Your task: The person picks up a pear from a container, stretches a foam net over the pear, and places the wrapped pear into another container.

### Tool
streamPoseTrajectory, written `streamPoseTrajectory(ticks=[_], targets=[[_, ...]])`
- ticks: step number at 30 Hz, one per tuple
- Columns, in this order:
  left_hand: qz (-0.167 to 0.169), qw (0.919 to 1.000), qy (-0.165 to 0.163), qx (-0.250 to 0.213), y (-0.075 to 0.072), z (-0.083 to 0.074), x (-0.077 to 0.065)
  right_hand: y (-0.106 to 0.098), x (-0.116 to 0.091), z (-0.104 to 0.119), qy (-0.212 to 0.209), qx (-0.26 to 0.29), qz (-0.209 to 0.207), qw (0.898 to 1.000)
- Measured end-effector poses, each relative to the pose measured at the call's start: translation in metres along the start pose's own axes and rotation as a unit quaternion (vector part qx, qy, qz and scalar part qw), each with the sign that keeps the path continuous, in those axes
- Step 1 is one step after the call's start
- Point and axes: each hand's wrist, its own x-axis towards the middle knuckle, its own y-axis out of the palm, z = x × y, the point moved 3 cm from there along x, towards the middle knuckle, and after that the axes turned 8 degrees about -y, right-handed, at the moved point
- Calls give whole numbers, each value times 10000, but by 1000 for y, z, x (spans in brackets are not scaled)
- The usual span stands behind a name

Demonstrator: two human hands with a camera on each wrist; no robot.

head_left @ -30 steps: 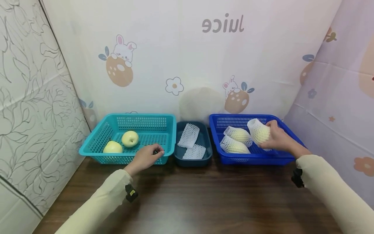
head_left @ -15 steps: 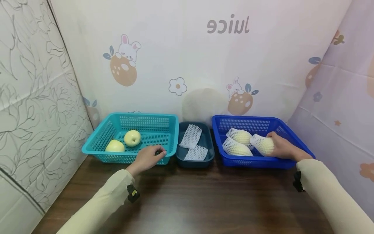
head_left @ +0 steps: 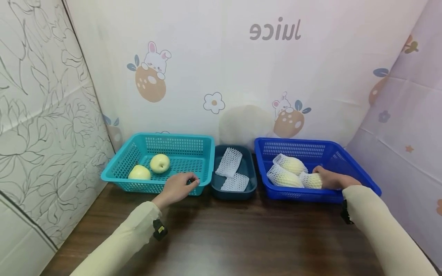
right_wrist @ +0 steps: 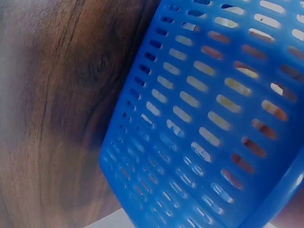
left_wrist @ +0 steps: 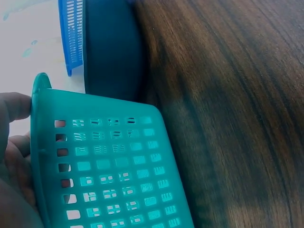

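In the head view, my right hand (head_left: 333, 179) is down inside the blue basket (head_left: 357, 172), holding a pale yellow apple (head_left: 314, 181) in a white foam net. Two more netted apples, one in front (head_left: 284, 177) and one behind (head_left: 292, 165), lie to its left. Through the slots of the basket wall in the right wrist view, parts of the fingers and pale fruit show. My left hand (head_left: 177, 187), fingers loosely bent, is over the front rim of the teal basket (head_left: 117, 165). Its fingertips are right at that rim in the left wrist view, and it holds nothing.
Two bare apples, one nearer (head_left: 139, 173) and one farther (head_left: 160, 163), lie in the teal basket's left half. A dark blue-green tray (head_left: 246, 161) between the baskets bears two foam nets, a rear one (head_left: 229, 161) and a front one (head_left: 236, 183). All stand on a dark wooden table (head_left: 248, 234).
My right hand has lowered the netted apple into the blue basket, beside the other two. My left hand has kept its place at the teal rim; the head view has shifted slightly.
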Motion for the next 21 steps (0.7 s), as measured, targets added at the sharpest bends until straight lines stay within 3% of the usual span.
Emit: streamPoseTrajectory(ticks=[9, 14, 21], targets=[[-28, 9999, -27, 101, 2, -1, 0, -2, -1, -5, 248, -208, 6, 9995], [-7, 9999, -47, 144, 3, -1, 1, -6, -6, 8, 229, -631, -62, 9977], [-22, 9999, 26, 124, 2, 0, -1, -12, -12, 57, -589, -950, -844, 9901]])
